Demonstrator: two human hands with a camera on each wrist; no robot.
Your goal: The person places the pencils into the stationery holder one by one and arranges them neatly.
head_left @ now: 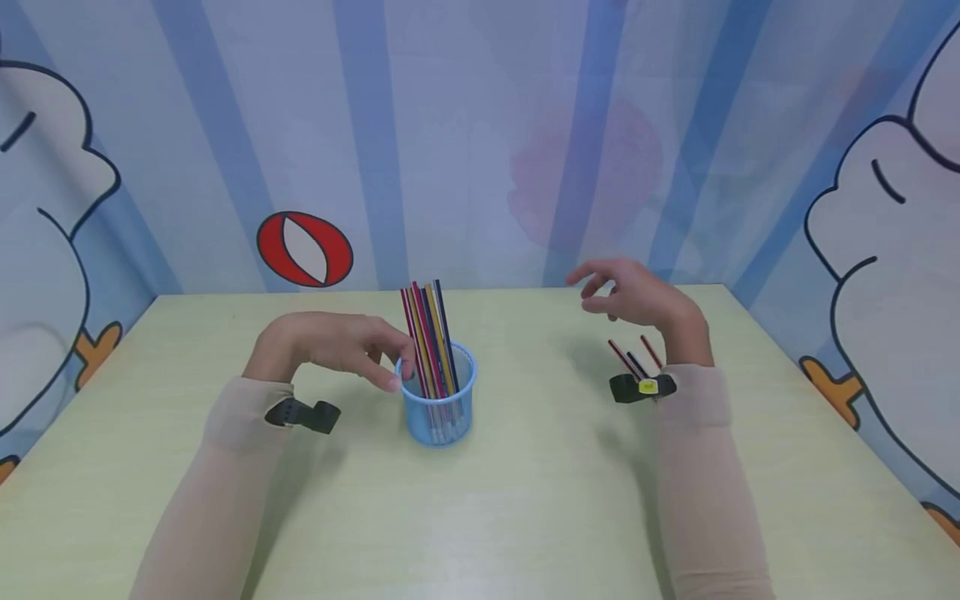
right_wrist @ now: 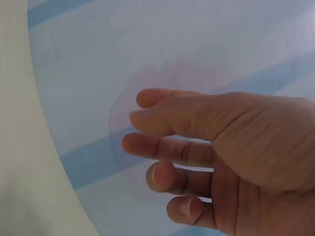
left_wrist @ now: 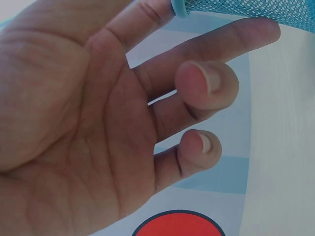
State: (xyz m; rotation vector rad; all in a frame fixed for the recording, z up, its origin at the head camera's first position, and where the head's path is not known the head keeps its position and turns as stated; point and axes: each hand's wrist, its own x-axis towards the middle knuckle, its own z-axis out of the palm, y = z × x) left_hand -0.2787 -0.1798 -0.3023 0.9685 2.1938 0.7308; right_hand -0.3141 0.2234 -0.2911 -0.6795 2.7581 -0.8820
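A blue mesh pencil cup (head_left: pixel 438 425) stands upright on the table, holding several thin coloured pencils (head_left: pixel 429 342) that lean to the left. At its left rim is my left hand (head_left: pixel 337 343), index finger over the edge and thumb against the outside, pinching the rim. The left wrist view shows the left hand (left_wrist: pixel 113 113) with a finger along the mesh (left_wrist: pixel 256 11); the thumb tip is out of that frame. My right hand (head_left: pixel 630 292) hovers at the right, fingers loosely bent and holding nothing. Below it, a few thin sticks (head_left: pixel 622 357) poke up, their lower parts hidden behind the wrist.
The pale table (head_left: pixel 510 517) reaches back to a blue striped backdrop (head_left: pixel 465 150) with a red and white ball picture (head_left: pixel 276 248). Cartoon-printed panels (head_left: pixel 892 275) flank both sides. Black straps with small devices (head_left: pixel 642 387) sit at the wrists.
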